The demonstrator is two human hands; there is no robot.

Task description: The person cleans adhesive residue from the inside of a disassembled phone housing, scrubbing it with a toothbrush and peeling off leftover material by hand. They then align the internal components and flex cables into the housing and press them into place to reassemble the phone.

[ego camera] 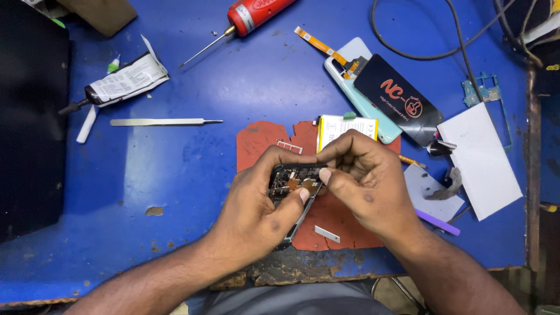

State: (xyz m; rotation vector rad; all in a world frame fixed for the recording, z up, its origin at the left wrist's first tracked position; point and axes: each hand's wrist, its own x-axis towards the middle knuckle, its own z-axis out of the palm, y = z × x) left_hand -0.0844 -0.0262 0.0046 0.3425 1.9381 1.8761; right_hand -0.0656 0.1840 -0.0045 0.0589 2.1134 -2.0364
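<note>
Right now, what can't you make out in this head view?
- Opened phone: mostly covered by the left hand and right hand.
- What the right fingertips pinch: too small to tell.
- Battery: lower part hidden behind the right hand.
- Red tool: cut off by the top edge.

A squeezed adhesive tube (119,83) with a black nozzle and a white printed label is noted at the upper left of the blue desk (192,169), lying tilted. A red cylindrical tool (256,13) bearing a white label is seen at the top centre. A black rectangular phone screen panel (398,99), marked with an orange-red logo, is laid slantwise over a pale teal phone body at upper right. A white-labelled battery (345,128) with yellow edging lies just below it.
</note>
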